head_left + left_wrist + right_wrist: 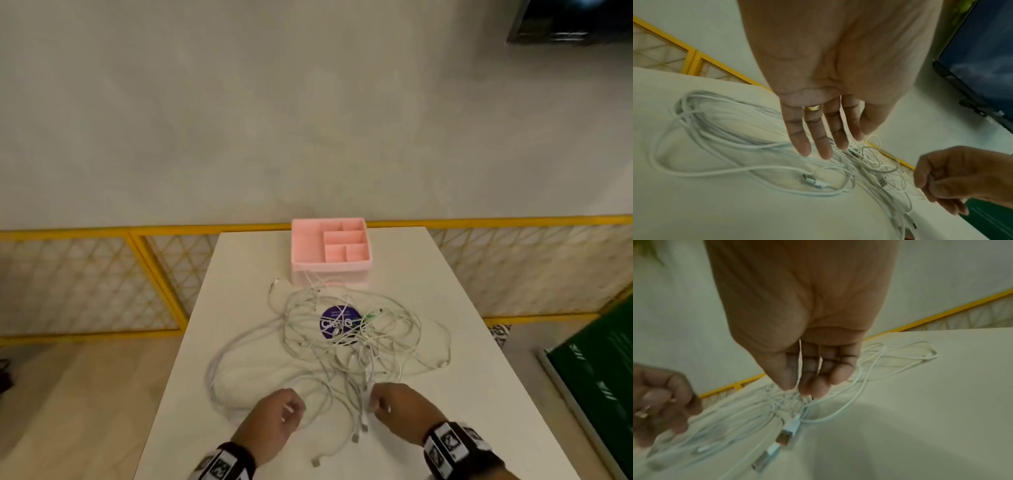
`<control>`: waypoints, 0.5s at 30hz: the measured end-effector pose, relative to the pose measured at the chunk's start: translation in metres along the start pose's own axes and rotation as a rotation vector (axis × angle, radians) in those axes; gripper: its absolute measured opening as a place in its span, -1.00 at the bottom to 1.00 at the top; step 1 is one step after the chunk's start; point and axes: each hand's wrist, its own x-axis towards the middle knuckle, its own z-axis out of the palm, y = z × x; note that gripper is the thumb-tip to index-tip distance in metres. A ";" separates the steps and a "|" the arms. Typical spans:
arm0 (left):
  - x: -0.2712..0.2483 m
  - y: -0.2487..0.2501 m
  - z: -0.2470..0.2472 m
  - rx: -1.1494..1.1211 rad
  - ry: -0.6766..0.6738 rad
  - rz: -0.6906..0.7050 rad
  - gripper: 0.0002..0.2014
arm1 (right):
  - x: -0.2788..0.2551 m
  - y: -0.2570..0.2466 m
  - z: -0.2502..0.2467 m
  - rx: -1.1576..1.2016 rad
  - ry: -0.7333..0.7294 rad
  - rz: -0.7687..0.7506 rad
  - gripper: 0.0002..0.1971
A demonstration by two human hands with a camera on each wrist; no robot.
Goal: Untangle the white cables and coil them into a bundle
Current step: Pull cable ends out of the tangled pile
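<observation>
A loose tangle of white cables (342, 346) is spread over the middle of the white table (486, 394). My right hand (375, 406) is at the tangle's near edge. In the right wrist view it (797, 387) pinches a thin white cable between thumb and fingertips, just above a knot of strands and two USB plugs (785, 435). My left hand (291, 409) hovers over the near left loops. Its fingers (826, 146) are straight and hold nothing, above the cables (725, 129) and a silver plug (809, 180).
A pink compartment organizer (330, 272) stands at the table's far end, touching the tangle. A round purple sticker (337, 322) lies under the cables. A yellow mesh fence (154, 274) runs behind the table and a green board (599, 377) leans at the right.
</observation>
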 end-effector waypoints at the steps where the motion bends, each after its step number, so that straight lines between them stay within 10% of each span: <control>1: 0.005 -0.002 0.003 0.005 0.000 0.005 -0.91 | 0.007 0.000 0.007 -0.008 -0.014 -0.015 -0.79; 10: 0.014 0.022 0.013 0.015 -0.021 0.066 -0.93 | 0.028 -0.009 0.025 -0.267 -0.032 -0.121 -0.78; 15: 0.022 0.060 -0.008 -0.072 0.068 0.224 -0.62 | 0.025 -0.046 -0.043 0.208 0.279 -0.246 -0.81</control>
